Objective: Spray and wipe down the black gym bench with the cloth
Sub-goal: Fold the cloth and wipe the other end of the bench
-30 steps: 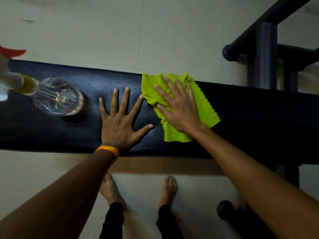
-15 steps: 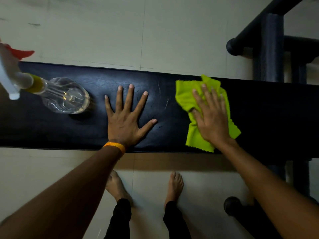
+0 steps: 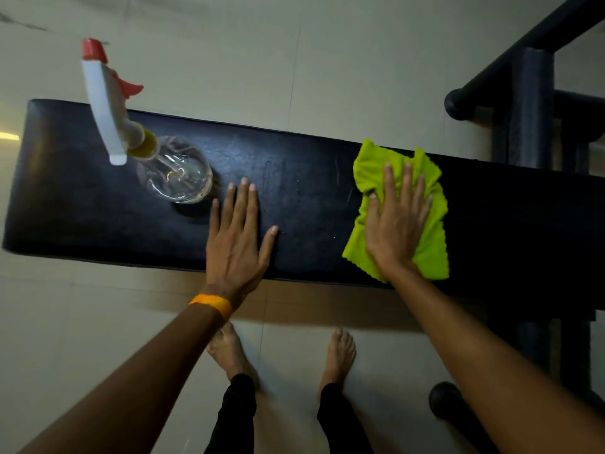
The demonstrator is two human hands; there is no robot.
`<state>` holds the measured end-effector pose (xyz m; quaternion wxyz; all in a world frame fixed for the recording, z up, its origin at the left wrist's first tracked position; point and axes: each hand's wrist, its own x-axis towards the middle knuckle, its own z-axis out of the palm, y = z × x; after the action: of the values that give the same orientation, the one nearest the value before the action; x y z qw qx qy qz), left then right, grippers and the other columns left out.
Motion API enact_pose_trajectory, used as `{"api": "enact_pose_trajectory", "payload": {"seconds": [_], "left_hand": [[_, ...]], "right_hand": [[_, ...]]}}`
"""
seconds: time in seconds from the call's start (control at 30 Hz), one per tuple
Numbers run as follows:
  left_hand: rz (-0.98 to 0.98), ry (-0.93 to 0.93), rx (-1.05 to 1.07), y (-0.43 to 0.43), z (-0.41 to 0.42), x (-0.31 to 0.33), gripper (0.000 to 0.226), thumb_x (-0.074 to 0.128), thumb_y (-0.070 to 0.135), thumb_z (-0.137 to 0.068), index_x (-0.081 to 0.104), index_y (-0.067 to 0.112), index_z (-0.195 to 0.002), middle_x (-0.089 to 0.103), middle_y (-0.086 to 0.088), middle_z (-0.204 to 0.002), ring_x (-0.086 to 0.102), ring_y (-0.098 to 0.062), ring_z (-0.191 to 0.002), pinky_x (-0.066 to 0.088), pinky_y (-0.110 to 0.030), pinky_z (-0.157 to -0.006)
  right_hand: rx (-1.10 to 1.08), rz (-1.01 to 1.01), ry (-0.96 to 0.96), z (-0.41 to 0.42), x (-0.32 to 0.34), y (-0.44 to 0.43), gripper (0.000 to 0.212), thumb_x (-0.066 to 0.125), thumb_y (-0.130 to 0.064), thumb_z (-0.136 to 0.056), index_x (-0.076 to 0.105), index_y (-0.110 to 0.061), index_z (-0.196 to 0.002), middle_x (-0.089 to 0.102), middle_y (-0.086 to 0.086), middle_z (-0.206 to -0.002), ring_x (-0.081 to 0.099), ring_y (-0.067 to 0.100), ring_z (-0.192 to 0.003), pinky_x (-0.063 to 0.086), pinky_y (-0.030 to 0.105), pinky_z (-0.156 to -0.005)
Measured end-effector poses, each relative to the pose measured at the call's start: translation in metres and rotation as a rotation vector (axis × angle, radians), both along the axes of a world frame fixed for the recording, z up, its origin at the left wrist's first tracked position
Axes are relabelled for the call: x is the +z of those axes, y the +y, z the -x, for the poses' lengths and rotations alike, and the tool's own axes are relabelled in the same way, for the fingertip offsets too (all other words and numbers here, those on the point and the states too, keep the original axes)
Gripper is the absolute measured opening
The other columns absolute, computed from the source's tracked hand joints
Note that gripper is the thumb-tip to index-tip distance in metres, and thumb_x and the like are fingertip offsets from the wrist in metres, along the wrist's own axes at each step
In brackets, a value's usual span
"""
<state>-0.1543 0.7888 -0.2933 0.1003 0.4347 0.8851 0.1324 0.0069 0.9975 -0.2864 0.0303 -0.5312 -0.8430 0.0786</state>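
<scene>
Right hand, fingers flat, pressed the cloth onto the bench; left hand braced, fingers released. Even pressure with overlapping strokes seemed best.

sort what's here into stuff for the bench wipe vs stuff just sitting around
For the job: black bench, green cloth under the right hand, spray bottle, left hand flat on the bench.

Just around: dark metal frame, orange wristband.

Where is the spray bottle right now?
The spray bottle stands on the black bench toward its left end, untouched, just left of the flat left hand.
</scene>
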Motion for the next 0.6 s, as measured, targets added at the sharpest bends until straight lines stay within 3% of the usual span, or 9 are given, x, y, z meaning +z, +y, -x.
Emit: {"api": "enact_pose_trajectory", "payload": {"seconds": [0.07,0.2,0.27,0.3,0.37,0.43,0.47,0.53,0.6], "left_hand": [[-0.011,0.037,-0.038,-0.026,0.001,-0.004,0.07,0.029,0.046,-0.104,0.02,0.004,-0.159,0.016,-0.013,-0.168,0.008,-0.027,-0.157,0.007,-0.046,-0.128],[-0.031,0.084,-0.084,-0.036,0.006,-0.006,0.069,0.033,0.045,-0.104,0.026,0.004,-0.158,0.021,-0.013,-0.167,0.015,-0.027,-0.156,0.015,-0.047,-0.127],[-0.032,0.084,-0.088,-0.034,0.007,-0.005,0.069,0.034,0.046,-0.104,0.025,0.004,-0.158,0.021,-0.012,-0.167,0.014,-0.027,-0.156,0.014,-0.047,-0.127],[-0.029,0.083,-0.089,-0.034,0.008,-0.006,0.069,0.034,0.046,-0.104,0.024,0.005,-0.159,0.019,-0.012,-0.168,0.012,-0.027,-0.157,0.013,-0.047,-0.127],[-0.014,0.077,-0.086,-0.036,0.007,-0.008,0.07,0.034,0.047,-0.104,0.02,0.006,-0.16,0.015,-0.011,-0.169,0.009,-0.026,-0.157,0.01,-0.046,-0.128],[-0.013,0.082,-0.079,-0.038,0.007,-0.009,0.07,0.034,0.047,-0.104,0.02,0.006,-0.16,0.015,-0.012,-0.169,0.008,-0.026,-0.157,0.01,-0.046,-0.128],[-0.016,0.082,-0.08,-0.038,0.007,-0.009,0.07,0.033,0.046,-0.104,0.02,0.006,-0.16,0.015,-0.012,-0.169,0.009,-0.026,-0.157,0.011,-0.046,-0.128],[-0.025,0.074,-0.095,-0.038,0.007,-0.009,0.069,0.033,0.046,-0.104,0.023,0.005,-0.159,0.017,-0.012,-0.168,0.011,-0.026,-0.157,0.012,-0.046,-0.128],[-0.045,0.075,-0.12,-0.04,0.01,-0.009,0.068,0.033,0.046,-0.105,0.029,0.002,-0.156,0.023,-0.015,-0.166,0.015,-0.028,-0.156,0.013,-0.045,-0.127]], "right_hand": [[0.022,-0.02,-0.025,0.023,-0.001,-0.047,0.062,0.031,-0.05,-0.1,0.026,-0.028,-0.158,0.02,0.005,-0.167,0.017,0.035,-0.154,0.013,0.057,-0.123],[0.662,0.031,-0.094,0.036,0.003,-0.046,0.065,0.04,-0.05,-0.098,0.024,-0.034,-0.158,0.016,0.003,-0.168,0.013,0.032,-0.155,0.011,0.056,-0.124],[0.828,0.03,-0.094,0.042,0.002,-0.003,0.064,0.042,-0.049,-0.096,0.027,-0.034,-0.157,0.02,0.004,-0.168,0.016,0.031,-0.155,0.014,0.055,-0.124],[0.754,0.027,-0.078,0.044,0.0,0.014,0.062,0.041,-0.049,-0.097,0.029,-0.033,-0.156,0.022,0.005,-0.167,0.017,0.03,-0.154,0.015,0.055,-0.124],[0.329,-0.002,-0.015,0.046,-0.002,0.022,0.059,0.035,-0.05,-0.099,0.032,-0.032,-0.155,0.025,0.004,-0.166,0.02,0.03,-0.154,0.016,0.053,-0.124],[-0.075,-0.051,0.035,0.061,-0.006,-0.014,0.059,0.031,-0.051,-0.1,0.033,-0.03,-0.155,0.026,0.004,-0.166,0.022,0.032,-0.153,0.014,0.054,-0.124],[-0.129,-0.052,0.035,0.071,-0.006,-0.039,0.059,0.031,-0.05,-0.1,0.031,-0.031,-0.156,0.025,0.004,-0.166,0.021,0.034,-0.153,0.014,0.055,-0.124],[0.082,-0.012,0.007,0.082,-0.004,-0.083,0.061,0.033,-0.05,-0.1,0.027,-0.032,-0.157,0.022,0.004,-0.167,0.02,0.035,-0.153,0.012,0.056,-0.124],[0.542,0.023,-0.064,0.082,-0.002,-0.094,0.061,0.033,-0.051,-0.099,0.027,-0.033,-0.157,0.021,0.004,-0.167,0.018,0.034,-0.154,0.012,0.056,-0.124]]}}
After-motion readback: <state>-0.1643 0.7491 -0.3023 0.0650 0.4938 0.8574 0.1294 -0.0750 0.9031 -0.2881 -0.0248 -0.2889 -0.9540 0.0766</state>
